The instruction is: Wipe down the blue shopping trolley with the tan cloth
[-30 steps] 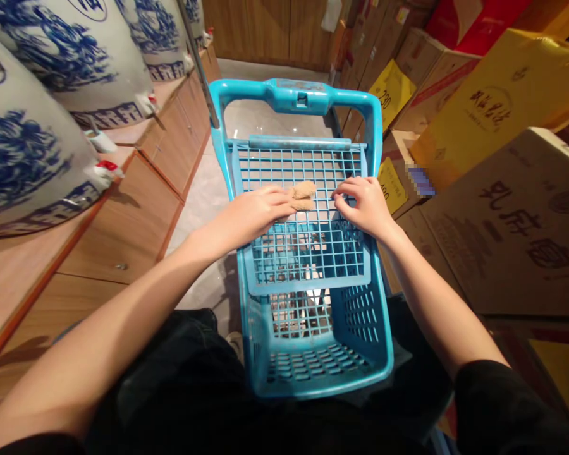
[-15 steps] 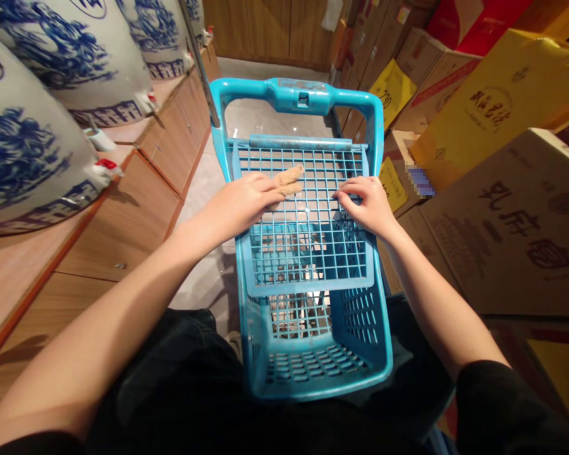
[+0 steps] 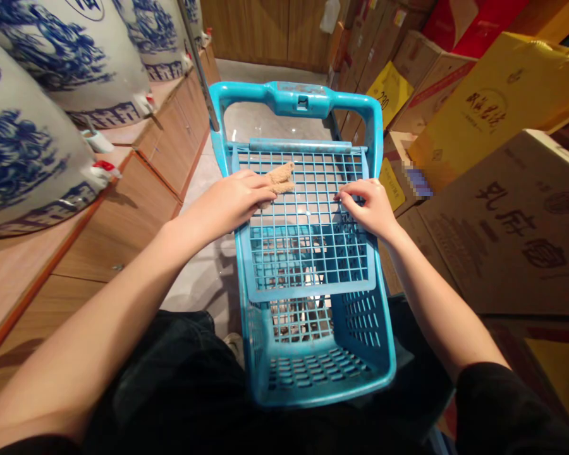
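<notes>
A blue plastic shopping cart (image 3: 382, 341) stands in front of my body, with a mesh panel (image 3: 308, 253) lying over the upper part of its basket. My left hand (image 3: 246, 197) rests at the panel's left side, closed on a tan cloth (image 3: 281, 177) that pokes out past the fingers onto the mesh. On the panel's right side, my right hand (image 3: 367, 203) has its fingers curled and pressed against the mesh, thumb close to the index finger. Its lower fingers are hidden behind the hand. The cart's handle (image 3: 303, 98) arches beyond both hands.
Large white jars with blue drawings (image 3: 23, 151) stand on wooden cabinets (image 3: 118, 234) at the left. Stacked cardboard boxes (image 3: 516, 221) and a yellow gift bag (image 3: 493, 107) crowd the right side. A thin metal pole (image 3: 201, 69) rises at the cart's left. Grey floor (image 3: 194, 278) shows around the cart.
My left hand has slid slightly left across the mesh with the cloth, whose two ends now lie closer together. My right hand stays at almost the same spot.
</notes>
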Tool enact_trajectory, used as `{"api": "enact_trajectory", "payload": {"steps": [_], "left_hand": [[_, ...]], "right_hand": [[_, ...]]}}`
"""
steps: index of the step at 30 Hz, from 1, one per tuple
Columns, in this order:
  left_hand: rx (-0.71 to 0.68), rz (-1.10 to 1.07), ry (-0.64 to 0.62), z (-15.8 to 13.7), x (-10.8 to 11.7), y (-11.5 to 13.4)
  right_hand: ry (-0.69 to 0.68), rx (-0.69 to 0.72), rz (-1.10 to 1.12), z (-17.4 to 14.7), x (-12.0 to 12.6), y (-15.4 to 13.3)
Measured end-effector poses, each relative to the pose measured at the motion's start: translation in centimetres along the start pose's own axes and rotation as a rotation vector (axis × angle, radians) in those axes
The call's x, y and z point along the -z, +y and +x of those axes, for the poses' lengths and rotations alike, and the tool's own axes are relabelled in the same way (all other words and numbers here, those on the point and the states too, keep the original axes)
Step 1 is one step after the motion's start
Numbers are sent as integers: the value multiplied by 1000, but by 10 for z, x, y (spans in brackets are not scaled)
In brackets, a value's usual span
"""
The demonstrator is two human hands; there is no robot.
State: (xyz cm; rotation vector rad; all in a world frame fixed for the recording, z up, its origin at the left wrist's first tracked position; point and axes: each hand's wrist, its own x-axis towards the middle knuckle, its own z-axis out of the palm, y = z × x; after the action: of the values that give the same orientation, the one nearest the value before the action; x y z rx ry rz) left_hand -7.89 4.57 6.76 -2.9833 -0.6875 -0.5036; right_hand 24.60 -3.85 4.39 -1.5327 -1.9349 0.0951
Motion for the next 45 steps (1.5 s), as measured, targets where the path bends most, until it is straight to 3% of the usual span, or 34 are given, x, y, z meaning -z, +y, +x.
{"api": "enact_trajectory", "payload": {"steps": [4,7,10,13,15,21,24,29,36,39,42,45], "left_hand": [[128,5,122,-6,8,-2],[216,14,79,-7,7,10],[112,8,-17,-1,-2,30],[-69,-95,-9,6,-13,44],[-85,-134,36,8,-16,41],[148,15,116,2,-2,-3],[165,82,87,2,-5,4],[44,-13,70,5,-16,25],[197,40,155,2,-8,-8],[128,25,144,7,-14,8],[-75,-83,86,14,-21,32],[-142,-138,67,17,-19,31]], "right_hand": [[8,5,4,-1,0,-1],[1,-5,6,-1,-1,-3],[1,-11,7,-2,-1,-4],[3,-10,4,-2,0,-3],[4,-6,3,-2,0,-3],[1,2,-2,-4,-1,-5],[1,3,-3,-4,-1,-7],[9,9,-3,-5,0,-7],[2,5,-4,-6,-1,-7],[5,11,-4,-6,-2,-7],[12,23,-5,-6,-2,-6],[12,31,-6,-6,-2,-5]]}}
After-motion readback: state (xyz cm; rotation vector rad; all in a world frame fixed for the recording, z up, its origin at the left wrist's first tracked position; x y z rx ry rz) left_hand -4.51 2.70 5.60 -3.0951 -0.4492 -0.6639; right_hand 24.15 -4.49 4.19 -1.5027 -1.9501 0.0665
